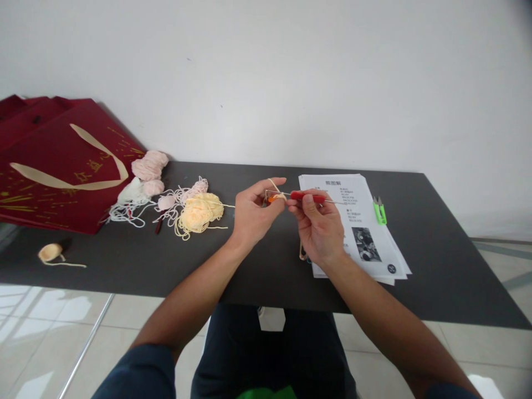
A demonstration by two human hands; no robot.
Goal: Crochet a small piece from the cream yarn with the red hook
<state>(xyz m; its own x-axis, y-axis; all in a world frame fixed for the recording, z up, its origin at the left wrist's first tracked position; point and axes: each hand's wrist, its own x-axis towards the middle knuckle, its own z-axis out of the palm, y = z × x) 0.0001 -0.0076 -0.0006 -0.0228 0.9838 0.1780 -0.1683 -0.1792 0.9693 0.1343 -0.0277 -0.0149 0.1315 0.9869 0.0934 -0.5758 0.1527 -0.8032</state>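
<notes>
In the head view, my right hand is closed round the red handle of a crochet hook, whose thin metal tip points left. My left hand pinches a small piece of cream yarn work, with something orange beside it, and its index finger is stretched out with yarn over it. The hook's tip meets the work between the two hands, above the table. From my left hand the strand runs left towards a pale yellow yarn ball. My fingers partly hide the small piece.
Printed sheets lie under my right hand, with green thread snips at their right edge. Pink yarn and white yarn lie by a dark red gift bag. A small cream crocheted piece rests on the dark table at left.
</notes>
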